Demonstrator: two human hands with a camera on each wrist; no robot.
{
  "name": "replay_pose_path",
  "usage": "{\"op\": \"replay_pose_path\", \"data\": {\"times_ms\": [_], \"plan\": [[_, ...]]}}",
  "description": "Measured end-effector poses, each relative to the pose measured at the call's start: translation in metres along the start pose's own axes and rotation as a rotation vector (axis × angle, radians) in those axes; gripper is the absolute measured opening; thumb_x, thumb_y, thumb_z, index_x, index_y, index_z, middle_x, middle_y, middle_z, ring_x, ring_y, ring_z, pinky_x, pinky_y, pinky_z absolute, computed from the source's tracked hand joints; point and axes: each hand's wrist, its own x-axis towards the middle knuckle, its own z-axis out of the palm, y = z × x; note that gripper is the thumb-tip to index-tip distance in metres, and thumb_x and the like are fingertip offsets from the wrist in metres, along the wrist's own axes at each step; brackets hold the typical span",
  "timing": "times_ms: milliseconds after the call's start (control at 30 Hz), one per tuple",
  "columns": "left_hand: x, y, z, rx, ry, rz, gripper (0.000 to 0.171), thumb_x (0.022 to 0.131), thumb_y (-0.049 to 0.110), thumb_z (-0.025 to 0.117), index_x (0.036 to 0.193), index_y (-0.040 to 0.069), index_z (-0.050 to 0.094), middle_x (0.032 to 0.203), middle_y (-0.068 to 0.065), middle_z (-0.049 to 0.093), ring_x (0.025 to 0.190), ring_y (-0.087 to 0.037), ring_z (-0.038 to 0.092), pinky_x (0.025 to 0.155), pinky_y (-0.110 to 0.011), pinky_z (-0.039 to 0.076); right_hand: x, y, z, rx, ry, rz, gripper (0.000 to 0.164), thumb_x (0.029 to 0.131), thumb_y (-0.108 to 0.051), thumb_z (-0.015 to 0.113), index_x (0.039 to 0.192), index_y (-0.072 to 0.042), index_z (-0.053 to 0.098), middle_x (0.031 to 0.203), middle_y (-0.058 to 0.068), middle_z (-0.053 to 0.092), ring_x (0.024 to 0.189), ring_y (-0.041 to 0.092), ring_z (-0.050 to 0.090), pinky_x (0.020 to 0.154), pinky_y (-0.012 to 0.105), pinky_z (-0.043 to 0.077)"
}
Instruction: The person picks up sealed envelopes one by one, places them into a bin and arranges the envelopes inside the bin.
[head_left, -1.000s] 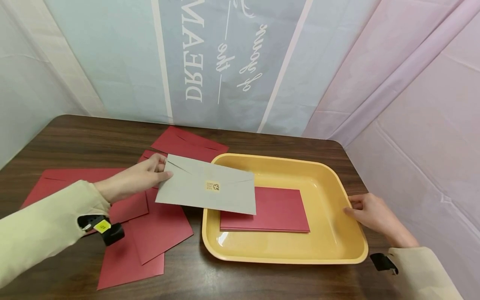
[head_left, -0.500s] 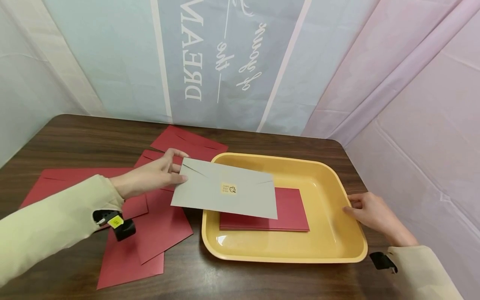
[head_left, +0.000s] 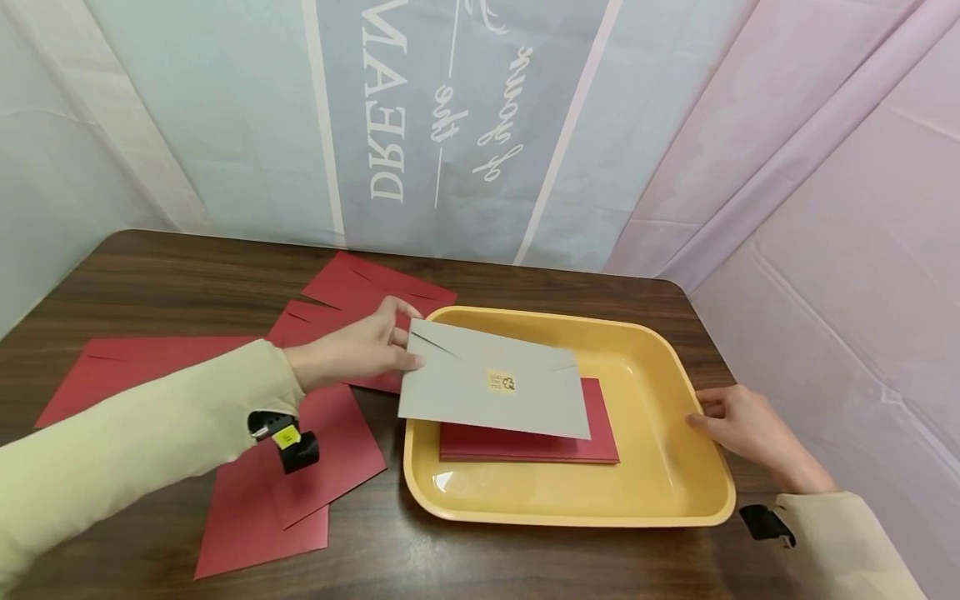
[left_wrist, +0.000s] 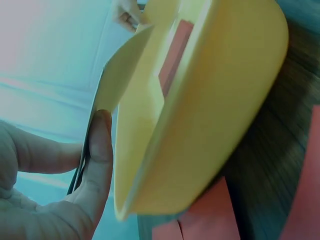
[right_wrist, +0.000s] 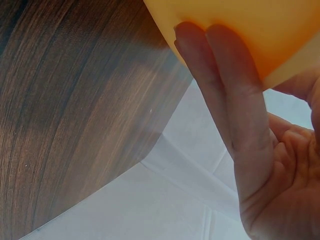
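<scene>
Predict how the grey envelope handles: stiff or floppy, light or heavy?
The grey envelope is probably light: it looks thin, and the left hand pinches it at one end alone. It likely bends without flopping: gently curved in the left wrist view.

room: yellow tray [head_left: 656,450], right side | obstacles: grey envelope [head_left: 495,382] over left (red envelopes [head_left: 600,425] beneath); right hand [head_left: 741,427] at right edge

Head view: bright, diffuse light; small white glare in near left corner of yellow tray [head_left: 645,433]; dull sheen on tabletop [head_left: 427,546]; soft shadow under grey envelope [head_left: 498,383]; left wrist view: blue-green cast, backdrop cloth [left_wrist: 50,60] washed out, soft focus; right wrist view: dimmer, right hand [right_wrist: 252,145] shaded.
</scene>
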Motion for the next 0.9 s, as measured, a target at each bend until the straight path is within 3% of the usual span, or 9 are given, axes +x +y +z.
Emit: {"op": "replay_pose_path", "data": {"times_ms": [167, 400, 567, 900], "plan": [[0.012, 0.006, 0.016, -0.018, -0.022, -0.007, 0.052, 0.096, 0.004, 0.053, 0.132, 0.004, 0.016, 0.116, -0.02, 0.062, 0.094, -0.02, 0.065, 0.09, -0.037, 0.048, 0.0, 0.0, 0.001, -0.016, 0.01, -0.008, 0.04, 0.084, -0.014, 0.069, 0.112, 0.015, 0.062, 0.086, 0.02, 0.073, 0.074, 0.025, 0.071, 0.065, 0.034, 0.054], [0.023, 0.008, 0.032, 0.012, -0.022, -0.019, 0.052, 0.095, 0.003, 0.055, 0.131, 0.004, 0.017, 0.088, -0.012, 0.06, 0.075, -0.02, 0.064, 0.082, -0.035, 0.05, 0.001, 0.001, 0.001, -0.011, 0.008, -0.004, 0.043, 0.084, -0.014, 0.069, 0.114, 0.016, 0.061, 0.086, 0.019, 0.073, 0.074, 0.024, 0.071, 0.065, 0.033, 0.054], [0.027, 0.008, 0.039, 0.005, -0.001, -0.027, 0.053, 0.094, 0.001, 0.055, 0.13, 0.003, 0.018, 0.093, -0.016, 0.061, 0.072, -0.02, 0.064, 0.081, -0.036, 0.051, 0.002, 0.002, 0.001, -0.02, 0.025, -0.024, 0.041, 0.084, -0.014, 0.069, 0.111, 0.015, 0.062, 0.084, 0.019, 0.073, 0.075, 0.026, 0.071, 0.064, 0.027, 0.052], [0.037, 0.008, 0.05, -0.032, 0.011, -0.028, 0.048, 0.093, -0.003, 0.055, 0.125, 0.002, 0.019, 0.097, -0.019, 0.064, 0.068, -0.016, 0.059, 0.073, -0.034, 0.052, 0.002, 0.003, 0.002, -0.015, 0.016, -0.016, 0.043, 0.084, -0.015, 0.069, 0.113, 0.017, 0.061, 0.085, 0.019, 0.073, 0.075, 0.026, 0.071, 0.064, 0.029, 0.053]]}}
